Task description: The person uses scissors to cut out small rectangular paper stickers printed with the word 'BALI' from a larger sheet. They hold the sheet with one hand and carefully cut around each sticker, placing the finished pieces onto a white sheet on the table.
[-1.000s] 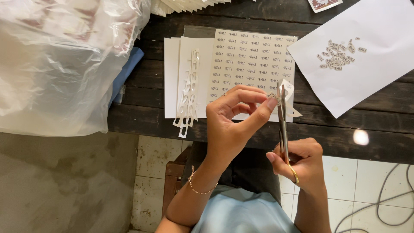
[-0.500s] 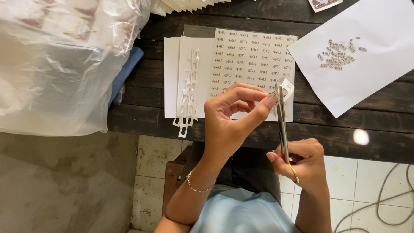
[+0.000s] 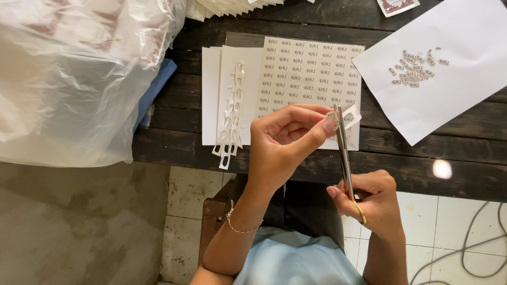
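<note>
My left hand (image 3: 285, 142) pinches a small white paper scrap (image 3: 349, 115) between thumb and forefinger, just above the dark wooden table's (image 3: 433, 158) near edge. My right hand (image 3: 369, 198) grips a pair of slim metal scissors (image 3: 343, 150), blades pointing up at the scrap and touching it. Behind them lies a white sheet of small printed labels (image 3: 309, 74). A cut-out paper strip (image 3: 231, 113) lies on white sheets to the left.
A large clear plastic bag (image 3: 74, 74) fills the left, over something blue (image 3: 156, 89). A white paper (image 3: 459, 100) at the right carries a pile of several cut labels (image 3: 414, 68). Stacked white cards (image 3: 227, 6) sit at the back. A grey cable (image 3: 470, 248) lies on the tiled floor.
The scissors' tips have shifted slightly left against the scrap; both hands otherwise stay in place.
</note>
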